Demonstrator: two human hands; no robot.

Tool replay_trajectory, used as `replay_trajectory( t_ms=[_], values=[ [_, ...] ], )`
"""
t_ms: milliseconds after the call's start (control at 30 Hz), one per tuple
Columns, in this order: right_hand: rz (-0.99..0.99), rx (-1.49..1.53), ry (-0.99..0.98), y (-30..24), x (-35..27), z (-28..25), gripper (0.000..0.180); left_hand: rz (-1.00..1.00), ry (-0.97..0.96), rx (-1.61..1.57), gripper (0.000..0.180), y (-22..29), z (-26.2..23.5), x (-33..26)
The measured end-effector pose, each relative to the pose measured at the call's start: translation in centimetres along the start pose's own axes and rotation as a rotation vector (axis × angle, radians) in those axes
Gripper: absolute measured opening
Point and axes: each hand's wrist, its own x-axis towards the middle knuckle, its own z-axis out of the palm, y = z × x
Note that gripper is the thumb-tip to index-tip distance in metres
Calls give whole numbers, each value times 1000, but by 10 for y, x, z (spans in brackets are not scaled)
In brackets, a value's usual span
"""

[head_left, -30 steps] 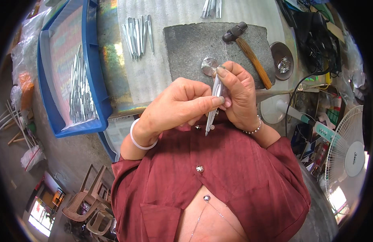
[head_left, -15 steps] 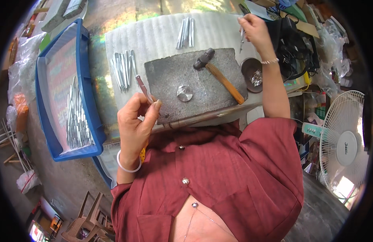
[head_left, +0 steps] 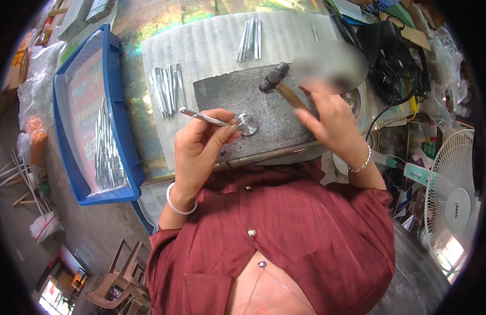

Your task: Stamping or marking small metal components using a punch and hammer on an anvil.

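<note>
silver strip [head_left: 197, 115] is pinched between the thumb and fingers of the left hand [head_left: 198, 144], tilted over the left edge of the slab [head_left: 222, 89]. the disc [head_left: 247, 124] is set on the slab, just beside those fingertips. the hammer [head_left: 283, 86] is rested there too, its handle flanked by the parted thumb and fingers of the right hand [head_left: 335, 123]; whether it is gripped cannot be told, the fingertips being partly blurred. 2 bunches [head_left: 167, 94] are laid on the sheet [head_left: 211, 47].
</note>
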Motion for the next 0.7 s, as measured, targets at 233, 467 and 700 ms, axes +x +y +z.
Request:
replay_trajectory(
  t_ms=[233, 467, 700],
  values=[
    [4, -212, -19, -12, -19, 12, 47, 114, -44, 193, 13, -13, 8, 2],
    [42, -208, -23, -14, -17, 16, 46, 91, -50, 312, 12, -10, 12, -1],
    [40, -220, 8, -13, -19, 20, 47, 225, 21, 346, 9, -17, 16, 0]
  ],
)
